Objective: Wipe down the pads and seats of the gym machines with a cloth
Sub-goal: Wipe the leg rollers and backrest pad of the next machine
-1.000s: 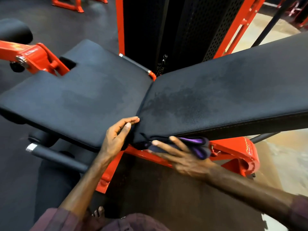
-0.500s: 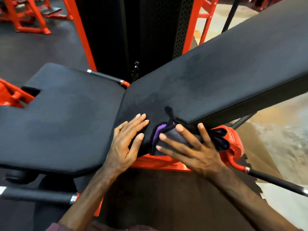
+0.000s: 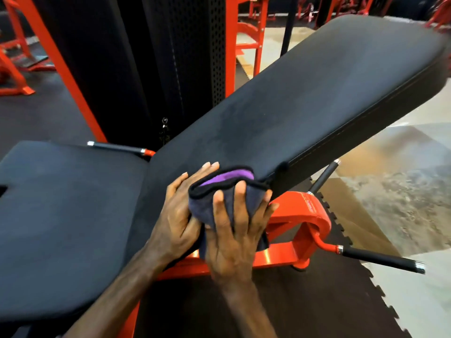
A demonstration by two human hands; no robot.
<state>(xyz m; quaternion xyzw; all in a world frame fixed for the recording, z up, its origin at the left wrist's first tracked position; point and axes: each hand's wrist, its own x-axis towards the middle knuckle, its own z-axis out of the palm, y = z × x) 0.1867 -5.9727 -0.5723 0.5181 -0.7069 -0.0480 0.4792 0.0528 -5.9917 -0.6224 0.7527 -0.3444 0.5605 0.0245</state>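
A dark cloth (image 3: 207,203) with a purple inner side is bunched at the near lower corner of the long black back pad (image 3: 305,106), which slopes up to the right. My right hand (image 3: 234,235) lies over the cloth with fingers spread and straight, pressing it against the pad's edge. My left hand (image 3: 180,215) touches the cloth's left side, its straight fingers resting on the pad. The flat black seat pad (image 3: 68,211) lies to the left, meeting the back pad at a seam.
The red machine frame (image 3: 302,220) sits under the pads, with black-gripped handles (image 3: 380,259) sticking out at right. A black perforated weight-stack cover (image 3: 170,57) stands behind. More red machines fill the background. Black rubber mats and a pale floor lie at right.
The cloth has come up from the pad's lower side edge onto its corner. My right hand rose with it. My left hand slid right and now touches the cloth.
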